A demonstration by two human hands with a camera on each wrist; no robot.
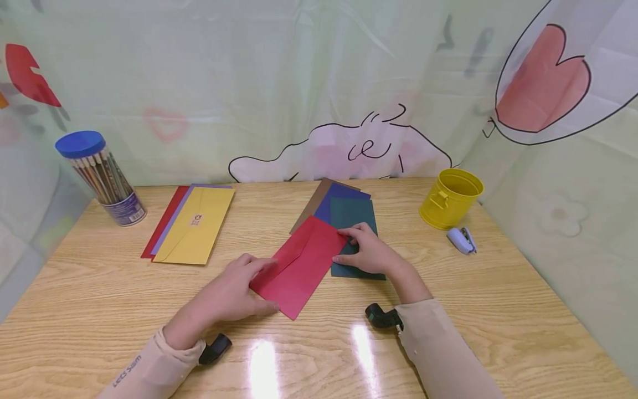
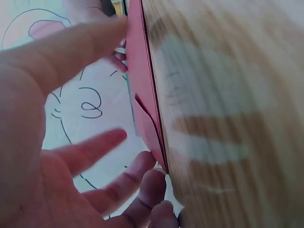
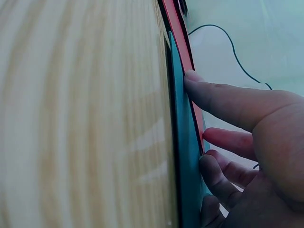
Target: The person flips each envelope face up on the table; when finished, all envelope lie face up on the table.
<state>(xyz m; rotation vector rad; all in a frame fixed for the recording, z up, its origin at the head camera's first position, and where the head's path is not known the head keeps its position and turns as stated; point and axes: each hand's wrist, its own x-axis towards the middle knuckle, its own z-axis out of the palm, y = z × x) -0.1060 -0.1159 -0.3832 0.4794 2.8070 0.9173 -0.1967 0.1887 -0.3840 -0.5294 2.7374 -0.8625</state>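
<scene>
A red envelope (image 1: 304,263) lies at a slant, its flap side up, in the middle of the table. Its right part overlaps a dark green envelope (image 1: 353,213). My left hand (image 1: 231,291) holds the lower left corner, thumb on the near edge and fingertips on the flap-side edge; the left wrist view shows its index finger lifted clear. With thumb and fingers my right hand (image 1: 369,252) pinches the right corner, above the green envelope. A blue envelope (image 1: 326,206) and a brown envelope (image 1: 311,204) stick out behind the green one.
At the left, a yellow envelope (image 1: 206,221) tops purple and red ones. Behind it stands a blue-lidded jar (image 1: 102,177) of pencils. A yellow bucket (image 1: 443,205) and a lavender stapler (image 1: 462,241) are at the right. A printed curtain (image 1: 279,83) hangs behind the table.
</scene>
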